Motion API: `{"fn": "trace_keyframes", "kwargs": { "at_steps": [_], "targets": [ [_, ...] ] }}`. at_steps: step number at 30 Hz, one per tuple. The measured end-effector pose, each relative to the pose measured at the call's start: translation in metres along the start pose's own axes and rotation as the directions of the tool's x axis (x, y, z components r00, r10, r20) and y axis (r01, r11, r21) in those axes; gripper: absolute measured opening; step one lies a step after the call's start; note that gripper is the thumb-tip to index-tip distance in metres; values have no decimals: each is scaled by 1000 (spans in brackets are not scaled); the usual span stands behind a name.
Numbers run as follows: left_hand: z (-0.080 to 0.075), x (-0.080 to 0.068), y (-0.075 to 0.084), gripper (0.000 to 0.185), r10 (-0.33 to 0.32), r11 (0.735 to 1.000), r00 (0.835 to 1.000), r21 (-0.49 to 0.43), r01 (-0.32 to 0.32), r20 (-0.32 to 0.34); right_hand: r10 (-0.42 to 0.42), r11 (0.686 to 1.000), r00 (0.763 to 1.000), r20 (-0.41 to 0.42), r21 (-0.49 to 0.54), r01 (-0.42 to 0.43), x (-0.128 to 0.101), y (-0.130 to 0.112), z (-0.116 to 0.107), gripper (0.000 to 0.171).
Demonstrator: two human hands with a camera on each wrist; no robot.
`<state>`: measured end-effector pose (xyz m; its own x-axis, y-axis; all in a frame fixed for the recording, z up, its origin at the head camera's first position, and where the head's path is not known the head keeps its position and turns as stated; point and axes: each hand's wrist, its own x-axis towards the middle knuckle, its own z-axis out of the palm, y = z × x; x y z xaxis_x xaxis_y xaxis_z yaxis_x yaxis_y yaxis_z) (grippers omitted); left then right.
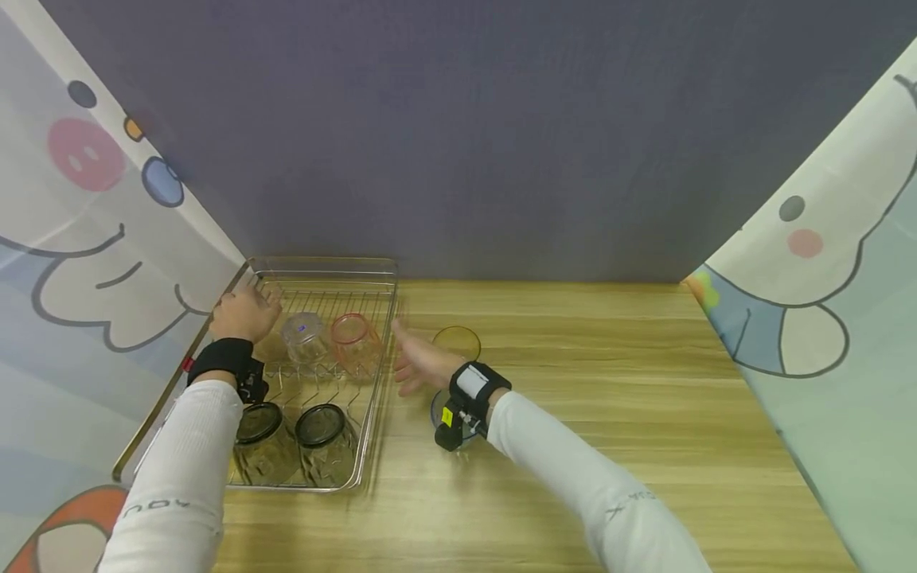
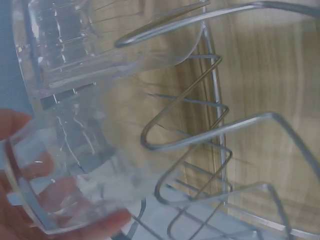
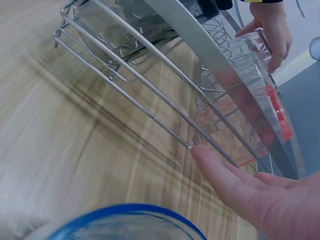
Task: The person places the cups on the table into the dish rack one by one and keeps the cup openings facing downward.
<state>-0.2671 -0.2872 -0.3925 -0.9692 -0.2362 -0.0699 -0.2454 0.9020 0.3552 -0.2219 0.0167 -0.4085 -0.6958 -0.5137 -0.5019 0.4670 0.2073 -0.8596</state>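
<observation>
Head view: left hand reaches into wire rack beside clear glass; right hand spread just right of rack.
Left wrist: fingers curl round clear glass, lying sideways.
Right wrist: flat fingers touch rack wire near red-rimmed glass.

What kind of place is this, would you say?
Probably a staged tabletop set rather than a real kitchen: a wooden table boxed in by cartoon-print curtains and a grey backdrop, with a wire dish rack of glasses.
</observation>
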Motion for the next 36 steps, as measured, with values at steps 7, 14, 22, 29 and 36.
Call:
{"fn": "trace_keyframes", "kwargs": {
  "at_steps": [7,14,22,29,36],
  "targets": [
    [3,-3,-4,45,50,996,996,66,-55,75,18,1000,1000,-12,6,-18,1,5,3,80],
    [5,1,-6,36,69,992,990,101,-82,124,-15,996,999,-35,-86,12,-3,5,4,74],
    [10,0,-8,38,36,995,981,83,-53,193,-35,963,999,5,-268,35,-6,8,2,71],
    [8,1,-10,54,61,995,969,58,-77,238,-29,963,1000,10,-269,30,-9,10,-1,72],
    [3,4,-18,79,108,993,947,19,-120,303,-24,980,1000,13,-198,26,-5,14,-5,73]
  ]
}}
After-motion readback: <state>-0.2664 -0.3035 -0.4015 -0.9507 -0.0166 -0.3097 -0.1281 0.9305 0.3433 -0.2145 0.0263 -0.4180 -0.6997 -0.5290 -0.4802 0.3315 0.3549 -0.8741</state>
